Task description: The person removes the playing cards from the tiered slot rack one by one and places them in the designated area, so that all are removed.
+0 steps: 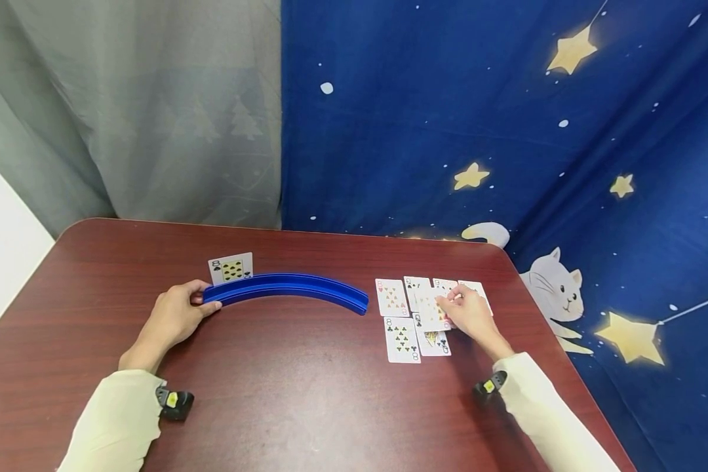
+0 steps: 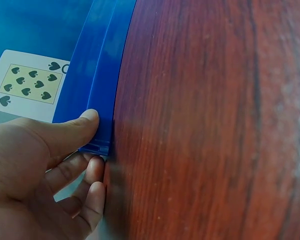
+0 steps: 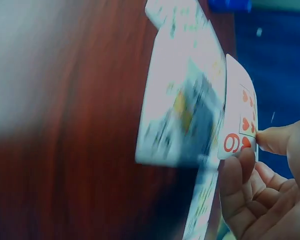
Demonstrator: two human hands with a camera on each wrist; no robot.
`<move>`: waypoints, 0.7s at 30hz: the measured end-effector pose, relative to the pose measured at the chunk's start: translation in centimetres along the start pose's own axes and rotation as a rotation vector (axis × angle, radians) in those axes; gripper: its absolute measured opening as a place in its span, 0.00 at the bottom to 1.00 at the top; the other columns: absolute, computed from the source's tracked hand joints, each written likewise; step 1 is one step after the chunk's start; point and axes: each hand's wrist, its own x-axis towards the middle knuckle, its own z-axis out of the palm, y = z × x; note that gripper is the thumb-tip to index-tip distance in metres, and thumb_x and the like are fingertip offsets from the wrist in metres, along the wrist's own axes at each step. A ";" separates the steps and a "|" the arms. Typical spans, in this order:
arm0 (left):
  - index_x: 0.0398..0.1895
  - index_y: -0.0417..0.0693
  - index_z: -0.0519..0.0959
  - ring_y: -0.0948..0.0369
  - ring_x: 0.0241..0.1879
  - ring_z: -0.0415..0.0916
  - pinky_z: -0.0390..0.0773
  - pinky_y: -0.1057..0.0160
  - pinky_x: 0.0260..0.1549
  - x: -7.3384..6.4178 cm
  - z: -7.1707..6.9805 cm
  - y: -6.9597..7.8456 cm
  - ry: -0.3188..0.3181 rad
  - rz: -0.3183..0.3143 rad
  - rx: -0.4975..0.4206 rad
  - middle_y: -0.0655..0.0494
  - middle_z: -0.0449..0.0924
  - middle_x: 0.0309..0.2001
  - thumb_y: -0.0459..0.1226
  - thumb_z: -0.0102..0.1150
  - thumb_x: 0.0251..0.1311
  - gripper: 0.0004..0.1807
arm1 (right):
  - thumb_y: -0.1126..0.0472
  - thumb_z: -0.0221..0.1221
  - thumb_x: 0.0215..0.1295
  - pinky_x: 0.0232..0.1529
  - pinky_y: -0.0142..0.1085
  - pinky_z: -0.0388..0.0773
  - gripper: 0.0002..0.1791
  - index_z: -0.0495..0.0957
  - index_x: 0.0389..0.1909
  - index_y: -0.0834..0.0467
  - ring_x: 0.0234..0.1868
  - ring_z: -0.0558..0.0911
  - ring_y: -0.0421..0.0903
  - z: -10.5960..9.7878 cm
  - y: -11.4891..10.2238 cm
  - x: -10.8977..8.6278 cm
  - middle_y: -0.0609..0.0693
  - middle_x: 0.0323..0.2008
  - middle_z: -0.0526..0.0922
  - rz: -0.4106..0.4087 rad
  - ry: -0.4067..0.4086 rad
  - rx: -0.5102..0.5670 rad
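Note:
My left hand (image 1: 177, 319) grips the left end of a blue curved track piece (image 1: 289, 283), thumb on top in the left wrist view and fingers beneath its end. An eight of spades (image 1: 231, 267) shows behind the track, its lower edge hidden. On the right side, my right hand (image 1: 472, 316) pinches a hearts playing card (image 3: 241, 112) by one end, over other cards. Under and around it lie an eight of clubs (image 1: 402, 347), a partly covered face card (image 1: 435, 344), another hearts card (image 1: 391, 299) and several more in a back row.
The brown wooden table (image 1: 283, 387) has a rounded far right corner close to the cards. A grey curtain (image 1: 189, 118) and a blue star-patterned curtain (image 1: 401, 131) hang behind it. Each wrist wears a dark strap-on camera.

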 end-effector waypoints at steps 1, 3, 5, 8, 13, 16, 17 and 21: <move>0.50 0.36 0.77 0.45 0.42 0.78 0.73 0.44 0.43 0.0 0.0 0.0 -0.001 -0.001 0.002 0.38 0.83 0.41 0.40 0.64 0.64 0.18 | 0.49 0.62 0.65 0.24 0.34 0.68 0.16 0.75 0.33 0.59 0.16 0.76 0.40 -0.4 0.8 0.0 0.45 0.14 0.77 0.009 -0.003 -0.027; 0.50 0.36 0.77 0.45 0.42 0.78 0.73 0.44 0.43 0.1 0.0 0.0 -0.003 -0.003 0.004 0.38 0.83 0.42 0.40 0.64 0.64 0.18 | 0.48 0.62 0.65 0.25 0.35 0.68 0.17 0.75 0.34 0.60 0.17 0.77 0.41 -1.0 2.4 0.0 0.45 0.15 0.78 0.029 -0.018 -0.077; 0.51 0.36 0.77 0.45 0.42 0.78 0.73 0.44 0.43 0.1 0.0 0.0 -0.004 -0.005 0.004 0.38 0.83 0.42 0.40 0.64 0.64 0.19 | 0.47 0.61 0.65 0.25 0.34 0.69 0.18 0.76 0.34 0.60 0.17 0.78 0.41 -1.5 3.6 -0.1 0.46 0.15 0.78 0.048 -0.038 -0.106; 0.51 0.35 0.77 0.45 0.42 0.77 0.73 0.44 0.43 0.1 0.0 0.0 -0.002 -0.003 0.006 0.38 0.83 0.42 0.40 0.64 0.64 0.19 | 0.48 0.61 0.65 0.23 0.33 0.72 0.18 0.75 0.34 0.61 0.17 0.78 0.40 -1.9 5.0 -0.3 0.46 0.16 0.78 0.064 -0.066 -0.115; 0.51 0.35 0.77 0.44 0.42 0.77 0.73 0.43 0.43 0.1 0.0 -0.1 -0.005 -0.009 0.009 0.37 0.83 0.42 0.41 0.64 0.64 0.19 | 0.51 0.61 0.66 0.20 0.32 0.75 0.16 0.74 0.31 0.60 0.15 0.78 0.39 -1.8 5.7 -0.7 0.47 0.16 0.79 0.060 -0.113 -0.121; 0.52 0.35 0.76 0.44 0.43 0.77 0.73 0.43 0.44 0.0 0.1 -0.1 -0.013 -0.021 0.007 0.36 0.82 0.43 0.41 0.64 0.65 0.20 | 0.52 0.62 0.65 0.21 0.32 0.75 0.15 0.74 0.30 0.60 0.14 0.78 0.39 -1.8 5.4 -0.8 0.47 0.16 0.78 0.030 -0.116 -0.149; 0.52 0.35 0.76 0.44 0.43 0.77 0.73 0.43 0.44 0.1 0.1 -0.1 -0.014 -0.023 0.006 0.36 0.82 0.43 0.41 0.64 0.65 0.20 | 0.52 0.63 0.64 0.21 0.33 0.75 0.15 0.74 0.29 0.60 0.14 0.78 0.39 -1.8 5.4 -0.8 0.47 0.16 0.78 0.015 -0.115 -0.163; 0.52 0.35 0.77 0.44 0.42 0.76 0.73 0.43 0.43 0.1 0.1 0.0 -0.014 -0.018 0.005 0.37 0.82 0.42 0.41 0.64 0.65 0.20 | 0.52 0.64 0.63 0.23 0.35 0.71 0.15 0.74 0.28 0.60 0.17 0.76 0.43 -1.8 4.8 -0.8 0.48 0.15 0.75 -0.021 -0.103 -0.233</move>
